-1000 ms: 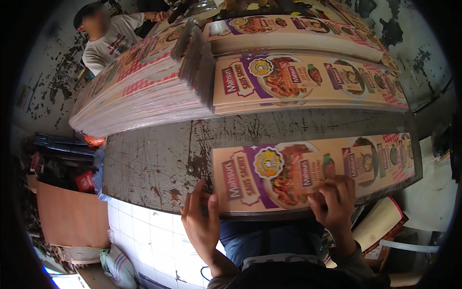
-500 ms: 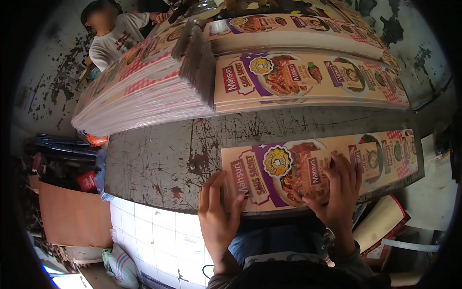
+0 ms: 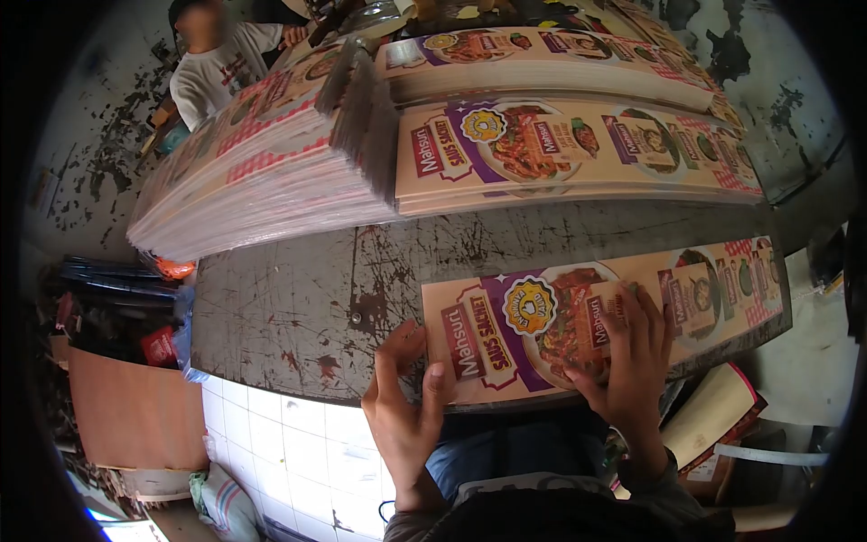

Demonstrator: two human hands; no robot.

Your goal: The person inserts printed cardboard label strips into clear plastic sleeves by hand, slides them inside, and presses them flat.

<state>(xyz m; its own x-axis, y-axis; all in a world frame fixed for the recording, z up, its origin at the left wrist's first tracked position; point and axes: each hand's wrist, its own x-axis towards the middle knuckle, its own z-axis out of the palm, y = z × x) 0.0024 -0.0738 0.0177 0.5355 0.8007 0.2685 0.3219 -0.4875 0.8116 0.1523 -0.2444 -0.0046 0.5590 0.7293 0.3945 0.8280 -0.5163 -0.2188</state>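
Observation:
A long printed food-packaging sheet [image 3: 560, 312], peach and purple with the words "Mahsuri" and "Saus Sachet", lies near the front edge of the worn table. My left hand [image 3: 397, 397] is at the sheet's left end, with fingers bent, thumb apart and nothing held. Its thumb tip is at the sheet's edge; whether it touches is hard to tell. My right hand [image 3: 632, 361] rests on the middle of the sheet with its fingers spread over the printed dish. Whether more sheets lie beneath this one cannot be made out.
Behind the sheet stand a low stack of matching prints [image 3: 578, 149], another stack [image 3: 542, 77] farther back, and a tall stack [image 3: 271, 176] at left. The scratched table [image 3: 289, 298] shows between them. Across the table is another person [image 3: 217, 77]. A brown board [image 3: 135, 397] stands lower left.
The sheet's left end has slid slightly right and tilted a little. My left thumb has drawn back from over the sheet to its edge. My right hand stays on the print.

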